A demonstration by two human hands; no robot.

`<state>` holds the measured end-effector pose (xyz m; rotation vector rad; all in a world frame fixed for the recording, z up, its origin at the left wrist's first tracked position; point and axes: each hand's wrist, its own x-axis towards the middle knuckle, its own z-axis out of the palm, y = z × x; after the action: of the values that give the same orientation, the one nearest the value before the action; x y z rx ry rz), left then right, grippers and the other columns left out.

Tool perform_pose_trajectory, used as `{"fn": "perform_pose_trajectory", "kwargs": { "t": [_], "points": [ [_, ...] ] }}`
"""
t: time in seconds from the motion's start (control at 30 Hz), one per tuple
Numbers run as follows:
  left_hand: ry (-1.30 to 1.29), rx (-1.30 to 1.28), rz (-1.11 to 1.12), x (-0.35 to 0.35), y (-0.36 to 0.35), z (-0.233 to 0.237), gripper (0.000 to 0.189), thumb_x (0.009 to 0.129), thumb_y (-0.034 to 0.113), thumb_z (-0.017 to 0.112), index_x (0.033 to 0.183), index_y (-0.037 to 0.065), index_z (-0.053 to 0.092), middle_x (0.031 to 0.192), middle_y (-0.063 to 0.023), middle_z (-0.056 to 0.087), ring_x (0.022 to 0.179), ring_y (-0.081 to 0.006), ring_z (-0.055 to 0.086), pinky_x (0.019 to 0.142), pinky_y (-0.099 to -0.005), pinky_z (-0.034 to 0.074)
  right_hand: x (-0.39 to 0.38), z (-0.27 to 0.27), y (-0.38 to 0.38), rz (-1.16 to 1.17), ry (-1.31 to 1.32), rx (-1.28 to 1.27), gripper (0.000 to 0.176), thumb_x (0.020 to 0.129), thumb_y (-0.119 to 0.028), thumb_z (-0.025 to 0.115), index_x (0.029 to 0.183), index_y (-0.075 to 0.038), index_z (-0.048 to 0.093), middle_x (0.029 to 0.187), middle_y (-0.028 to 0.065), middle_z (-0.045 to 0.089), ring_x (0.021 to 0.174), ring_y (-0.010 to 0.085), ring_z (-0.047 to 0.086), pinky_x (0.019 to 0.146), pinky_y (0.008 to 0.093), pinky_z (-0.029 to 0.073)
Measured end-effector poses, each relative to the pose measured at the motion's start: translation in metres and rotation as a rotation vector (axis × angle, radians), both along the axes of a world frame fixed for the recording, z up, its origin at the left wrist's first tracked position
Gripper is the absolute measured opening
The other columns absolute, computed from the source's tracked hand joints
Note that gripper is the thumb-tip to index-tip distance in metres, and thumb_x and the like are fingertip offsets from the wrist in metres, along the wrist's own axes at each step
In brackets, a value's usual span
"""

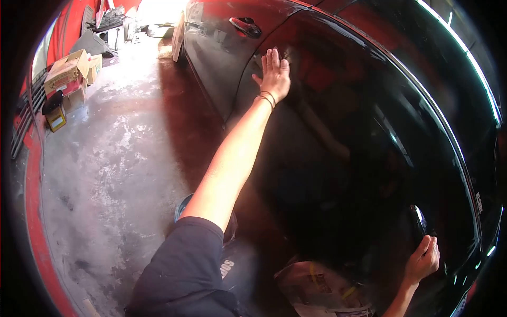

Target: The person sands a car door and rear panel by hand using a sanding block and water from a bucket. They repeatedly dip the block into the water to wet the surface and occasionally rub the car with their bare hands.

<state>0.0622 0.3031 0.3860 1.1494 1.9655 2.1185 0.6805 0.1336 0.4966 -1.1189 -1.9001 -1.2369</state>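
Observation:
A dark, glossy car door (pixel 327 174) fills the middle and right. My left hand (pixel 274 76) lies flat against its upper part, near the seam with the neighbouring door panel (pixel 216 68), fingers stretched and a thin band at the wrist. At the lower right, my right hand (pixel 424 259) is at the lower end of a dark door handle (pixel 418 221), its fingers curled. Whether those fingers grip the handle is hard to see. Another handle (pixel 245 26) is on the panel beyond my left hand.
Cardboard boxes (pixel 68 74) and a yellow-and-black container (pixel 54 113) stand at the left edge of the worn grey floor (pixel 116 169). Printed paper (pixel 322 290) lies low by the car. Part of a round blue-rimmed object (pixel 182 206) shows behind my left arm.

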Motion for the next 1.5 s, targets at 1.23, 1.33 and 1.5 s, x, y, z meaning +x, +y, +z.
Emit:
{"fn": "perform_pose_trajectory", "kwargs": {
  "t": [1.23,1.33,1.5],
  "points": [
    [-0.012,0.068,0.129,-0.053,0.058,0.002,0.076,0.116,0.056,0.026,0.178,0.012,0.019,0.188,-0.0079,0.009,0.173,-0.0331,0.004,0.124,-0.0861,0.000,0.008,-0.010,0.005,-0.107,0.059,0.007,0.041,0.116,-0.026,0.060,0.117,0.010,0.078,0.116,0.0283,0.080,0.106,0.0439,0.077,0.094,0.0465,0.061],
    [-0.308,0.088,0.098,-0.072,0.059,-0.085,0.077,0.117,0.060,0.024,0.178,0.013,0.017,0.188,-0.0050,0.006,0.174,-0.0289,0.001,0.127,-0.0799,0.000,0.011,-0.010,0.008,-0.110,0.123,-0.051,0.043,0.117,-0.032,0.057,0.127,0.004,0.078,0.127,0.0245,0.079,0.117,0.0393,0.077,0.101,0.0434,0.060],
    [-0.014,0.159,-0.038,0.145,-0.034,-0.109,0.076,0.117,0.047,0.031,0.179,0.005,0.011,0.187,-0.0185,0.004,0.173,-0.0371,-0.003,0.130,-0.0724,-0.004,0.019,-0.011,0.014,-0.044,0.033,-0.007,0.036,0.116,-0.027,0.060,0.122,0.000,0.082,0.115,0.0194,0.083,0.105,0.0334,0.081,0.092,0.0398,0.062]
  ]
}}
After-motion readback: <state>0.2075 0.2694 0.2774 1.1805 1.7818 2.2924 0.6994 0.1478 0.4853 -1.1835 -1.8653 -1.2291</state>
